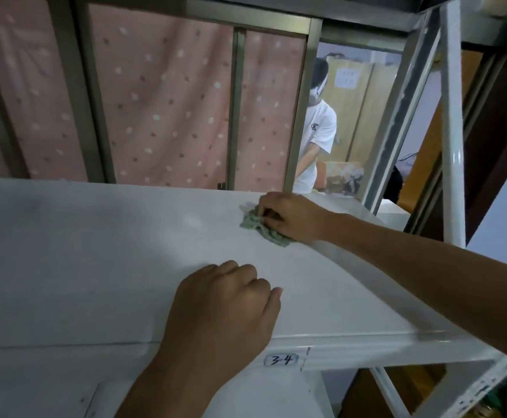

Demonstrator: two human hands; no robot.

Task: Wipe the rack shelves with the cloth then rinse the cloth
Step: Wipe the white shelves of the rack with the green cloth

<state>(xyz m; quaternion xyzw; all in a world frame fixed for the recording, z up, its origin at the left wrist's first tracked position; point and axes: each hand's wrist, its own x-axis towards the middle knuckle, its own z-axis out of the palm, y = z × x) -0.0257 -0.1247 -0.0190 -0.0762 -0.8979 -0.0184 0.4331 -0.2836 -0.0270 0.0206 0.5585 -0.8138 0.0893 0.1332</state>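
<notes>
A white rack shelf spans the view. Near its far right corner my right hand grips a bunched green cloth and holds it down on the shelf surface. Most of the cloth is hidden under the fingers. My left hand rests on the shelf near the front edge, fingers curled under, holding nothing.
White rack posts rise at the right. A label reading 3-4 sits on the shelf's front rim. Behind the rack hangs a pink dotted curtain in a metal frame. Another person in a white shirt stands beyond.
</notes>
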